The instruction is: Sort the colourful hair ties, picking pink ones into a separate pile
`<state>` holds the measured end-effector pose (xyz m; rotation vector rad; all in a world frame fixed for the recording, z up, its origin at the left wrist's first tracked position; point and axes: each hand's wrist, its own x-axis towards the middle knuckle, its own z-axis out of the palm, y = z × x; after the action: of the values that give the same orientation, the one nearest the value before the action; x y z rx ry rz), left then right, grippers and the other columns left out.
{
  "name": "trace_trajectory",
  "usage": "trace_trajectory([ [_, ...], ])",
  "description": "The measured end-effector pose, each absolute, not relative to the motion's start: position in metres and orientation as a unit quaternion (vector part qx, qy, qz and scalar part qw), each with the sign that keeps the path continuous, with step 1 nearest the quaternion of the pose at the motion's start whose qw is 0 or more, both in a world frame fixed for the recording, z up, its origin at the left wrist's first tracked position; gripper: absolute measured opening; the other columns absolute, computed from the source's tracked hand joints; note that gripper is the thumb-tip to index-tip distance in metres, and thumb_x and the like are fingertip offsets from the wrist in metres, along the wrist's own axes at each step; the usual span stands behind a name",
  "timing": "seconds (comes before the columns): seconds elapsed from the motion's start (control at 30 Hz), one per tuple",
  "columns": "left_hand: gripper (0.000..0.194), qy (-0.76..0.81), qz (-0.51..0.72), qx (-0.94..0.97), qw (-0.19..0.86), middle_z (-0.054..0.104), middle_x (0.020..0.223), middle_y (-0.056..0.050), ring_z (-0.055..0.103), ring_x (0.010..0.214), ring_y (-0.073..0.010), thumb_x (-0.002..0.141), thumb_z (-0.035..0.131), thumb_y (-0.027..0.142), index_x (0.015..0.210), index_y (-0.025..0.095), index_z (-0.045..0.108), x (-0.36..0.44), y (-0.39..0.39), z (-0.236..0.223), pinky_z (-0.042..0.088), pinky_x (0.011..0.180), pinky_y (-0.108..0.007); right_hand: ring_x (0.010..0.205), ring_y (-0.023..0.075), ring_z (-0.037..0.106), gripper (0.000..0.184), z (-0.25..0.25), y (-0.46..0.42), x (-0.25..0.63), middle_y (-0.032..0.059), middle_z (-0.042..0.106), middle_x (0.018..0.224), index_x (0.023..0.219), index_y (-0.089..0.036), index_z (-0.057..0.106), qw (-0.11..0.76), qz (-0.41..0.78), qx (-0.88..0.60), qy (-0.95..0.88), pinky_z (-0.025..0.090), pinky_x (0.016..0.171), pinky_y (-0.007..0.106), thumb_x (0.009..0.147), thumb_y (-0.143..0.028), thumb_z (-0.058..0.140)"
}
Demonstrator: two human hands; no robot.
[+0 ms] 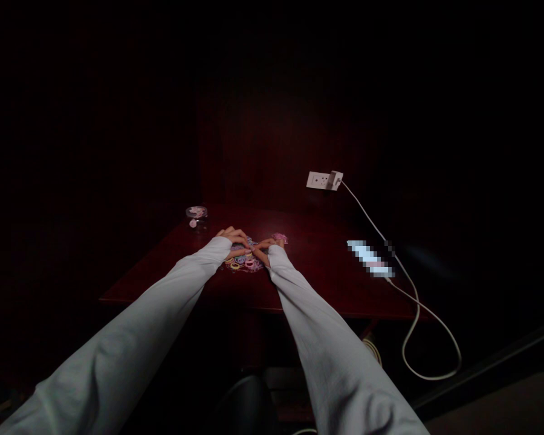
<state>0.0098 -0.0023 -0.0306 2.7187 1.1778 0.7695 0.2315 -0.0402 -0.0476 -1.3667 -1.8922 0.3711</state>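
Observation:
Small coloured hair ties (236, 266) in pink, yellow and purple lie in a loose pile on the dark red table (312, 284). Over this pile, my left hand (234, 237) bends in from the left, thumb and fingertips drawn together. My right hand (266, 248) comes in from the other side, its fingertips pinched and meeting those of the left. Whatever sits between the fingertips is too small to make out. Just beyond the right hand is a pink bunch (280, 237), partly hidden by it.
A clear round container (196, 212) with pinkish contents stands at the table's left back. To the right lies a lit, blurred phone (370, 260). Its white cable (414, 290) loops past the table edge and up to a wall socket (320, 180). The surroundings are very dark.

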Motion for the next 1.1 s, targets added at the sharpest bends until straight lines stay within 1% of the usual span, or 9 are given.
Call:
trace_trajectory([
  [0.23,0.019,0.384,0.248,0.889,0.039,0.077,0.113,-0.002,0.059,0.105,-0.0232,0.098,0.072,0.043,0.096,0.026,0.082,0.010,-0.003,-0.028,0.038,0.093,-0.036,0.114,0.0277,0.055,0.030,-0.052,-0.038,0.232,0.0059,0.080,0.103,0.089,-0.029,0.088,0.385,0.149,-0.536,-0.736,0.039,0.103,0.041,0.099,-0.049,0.068],
  [0.4,0.018,0.378,0.247,0.891,0.039,0.077,0.114,-0.004,0.060,0.107,-0.0232,0.101,0.067,0.038,0.097,0.024,0.079,0.010,-0.005,-0.026,0.038,0.096,-0.037,0.114,0.0273,0.059,0.019,-0.051,-0.040,0.234,0.0054,0.081,0.107,0.092,-0.030,0.089,0.377,0.158,-0.524,-0.747,0.039,0.104,0.042,0.094,-0.043,0.076],
  [0.53,0.019,0.382,0.244,0.891,0.033,0.077,0.114,-0.004,0.059,0.107,-0.0233,0.101,0.066,0.038,0.097,0.025,0.079,0.011,-0.006,-0.026,0.038,0.096,-0.036,0.114,0.0283,0.059,0.016,-0.051,-0.042,0.235,0.0054,0.081,0.106,0.090,-0.031,0.089,0.387,0.159,-0.515,-0.748,0.040,0.104,0.043,0.092,-0.044,0.079],
  [0.63,0.020,0.386,0.239,0.890,0.033,0.077,0.116,-0.004,0.060,0.108,-0.0236,0.101,0.065,0.038,0.099,0.025,0.079,0.011,-0.008,-0.025,0.039,0.097,-0.037,0.114,0.0286,0.060,0.013,-0.052,-0.039,0.234,0.0059,0.082,0.103,0.085,-0.030,0.088,0.399,0.158,-0.521,-0.738,0.040,0.104,0.044,0.090,-0.040,0.081],
  [0.77,0.026,0.386,0.237,0.891,0.030,0.076,0.118,-0.004,0.060,0.112,-0.0238,0.105,0.059,0.042,0.102,0.025,0.079,0.012,-0.011,-0.025,0.039,0.099,-0.037,0.112,0.0285,0.063,0.017,-0.052,-0.036,0.234,0.0069,0.082,0.102,0.083,-0.028,0.087,0.423,0.164,-0.521,-0.723,0.040,0.106,0.046,0.091,-0.041,0.080],
  [0.9,0.032,0.397,0.243,0.885,0.025,0.076,0.118,-0.005,0.060,0.113,-0.0239,0.108,0.052,0.043,0.107,0.025,0.079,0.013,-0.014,-0.024,0.040,0.098,-0.037,0.112,0.0274,0.068,0.018,-0.046,-0.039,0.235,0.0064,0.084,0.101,0.087,-0.027,0.087,0.446,0.168,-0.516,-0.712,0.035,0.114,0.048,0.095,-0.038,0.076],
  [1.0,0.030,0.388,0.254,0.885,0.029,0.076,0.119,-0.004,0.060,0.113,-0.0240,0.107,0.055,0.045,0.108,0.026,0.078,0.015,-0.015,-0.024,0.040,0.099,-0.037,0.113,0.0276,0.070,0.018,-0.042,-0.043,0.237,0.0063,0.084,0.103,0.090,-0.027,0.088,0.457,0.169,-0.518,-0.703,0.033,0.116,0.049,0.095,-0.037,0.074],
  [1.1,0.029,0.367,0.266,0.891,0.037,0.076,0.119,-0.003,0.060,0.111,-0.0236,0.105,0.060,0.049,0.106,0.027,0.078,0.016,-0.015,-0.026,0.040,0.098,-0.037,0.112,0.0277,0.070,0.023,-0.041,-0.044,0.237,0.0074,0.084,0.103,0.088,-0.027,0.088,0.449,0.168,-0.516,-0.709,0.034,0.115,0.050,0.097,-0.042,0.072],
])
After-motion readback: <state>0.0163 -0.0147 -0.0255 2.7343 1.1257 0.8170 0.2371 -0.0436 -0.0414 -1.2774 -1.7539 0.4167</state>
